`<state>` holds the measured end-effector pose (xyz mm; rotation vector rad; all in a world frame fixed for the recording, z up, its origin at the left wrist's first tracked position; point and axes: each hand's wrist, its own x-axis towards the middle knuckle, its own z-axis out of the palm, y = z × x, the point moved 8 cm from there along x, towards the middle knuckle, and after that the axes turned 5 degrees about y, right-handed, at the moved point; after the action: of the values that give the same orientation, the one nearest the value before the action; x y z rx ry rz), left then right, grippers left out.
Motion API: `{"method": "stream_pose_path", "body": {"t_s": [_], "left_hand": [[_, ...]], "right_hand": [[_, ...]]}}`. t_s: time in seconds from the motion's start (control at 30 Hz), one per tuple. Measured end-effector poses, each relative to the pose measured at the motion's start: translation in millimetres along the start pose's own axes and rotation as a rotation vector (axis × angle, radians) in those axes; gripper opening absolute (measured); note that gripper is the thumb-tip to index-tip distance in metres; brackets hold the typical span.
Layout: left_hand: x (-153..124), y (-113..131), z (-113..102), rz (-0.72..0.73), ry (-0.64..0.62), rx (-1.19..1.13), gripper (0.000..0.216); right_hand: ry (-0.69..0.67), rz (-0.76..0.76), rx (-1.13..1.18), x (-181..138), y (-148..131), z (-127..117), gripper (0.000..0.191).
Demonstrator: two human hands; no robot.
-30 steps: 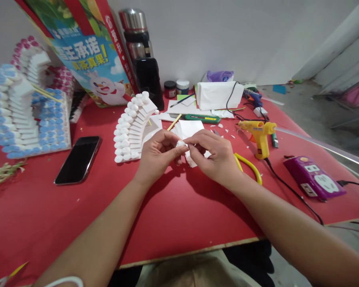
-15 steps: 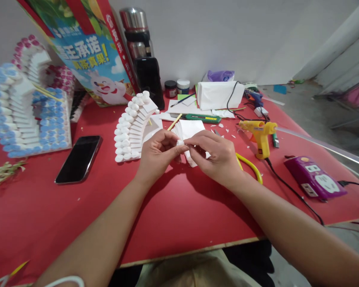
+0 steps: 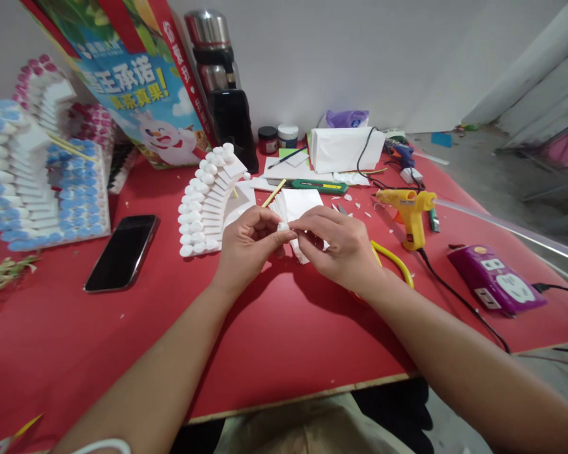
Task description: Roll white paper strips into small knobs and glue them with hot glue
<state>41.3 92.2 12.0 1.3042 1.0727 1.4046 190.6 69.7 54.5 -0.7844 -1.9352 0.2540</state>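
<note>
Between the fingertips of both my hands is a small white rolled piece (image 3: 283, 226), perhaps paper; its lower part is hidden by the fingers. My left hand (image 3: 252, 243) pinches it between thumb and forefinger. From the other side, my right hand (image 3: 338, 243) also pinches at it. Under and behind the hands lies a stack of white paper sheets (image 3: 303, 200). Just left of my left hand stands a curved white stepped model (image 3: 213, 202), edged with white rounded pieces like those on a row of steps.
At right lie a yellow glue gun (image 3: 409, 211), a purple power socket (image 3: 497, 280) and yellow-handled scissors (image 3: 397, 258). A green utility knife (image 3: 319, 186) lies behind the paper. At left are a phone (image 3: 122, 252) and a blue-and-white stepped model (image 3: 23, 189), near a printed bag (image 3: 137, 94).
Both hands keep pinching the white piece, with only slight finger movement. The whole view has shifted a little.
</note>
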Motion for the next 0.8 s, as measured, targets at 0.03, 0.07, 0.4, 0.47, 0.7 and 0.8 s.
{"method": "stream_pose_path", "body": {"t_s": [0.03, 0.07, 0.4, 0.47, 0.7, 0.8], "left_hand": [[-0.2, 0.6, -0.4, 0.007, 0.003, 0.012, 0.024], [-0.4, 1.3, -0.8, 0.017, 0.005, 0.025, 0.023], [-1.7, 0.4, -1.9, 0.017, 0.024, 0.055, 0.021], [-1.3, -0.5, -1.8, 0.014, 0.028, 0.036, 0.022], [0.4, -5.7, -0.7, -0.021, 0.006, -0.022, 0.022], [0.4, -6.7, -0.9, -0.029, 0.004, -0.028, 0.023]], "right_hand": [[0.0, 0.003, -0.001, 0.0, 0.3, 0.1, 0.018], [0.001, 0.009, -0.001, 0.1, 0.8, 0.3, 0.018], [-0.005, 0.031, -0.003, -0.7, 3.6, 1.8, 0.02], [-0.002, 0.032, -0.011, -0.7, 3.7, 1.6, 0.02], [0.012, 0.014, -0.04, -0.5, 2.1, 0.8, 0.021], [0.007, 0.007, -0.055, -0.5, 1.9, 1.1, 0.02]]}}
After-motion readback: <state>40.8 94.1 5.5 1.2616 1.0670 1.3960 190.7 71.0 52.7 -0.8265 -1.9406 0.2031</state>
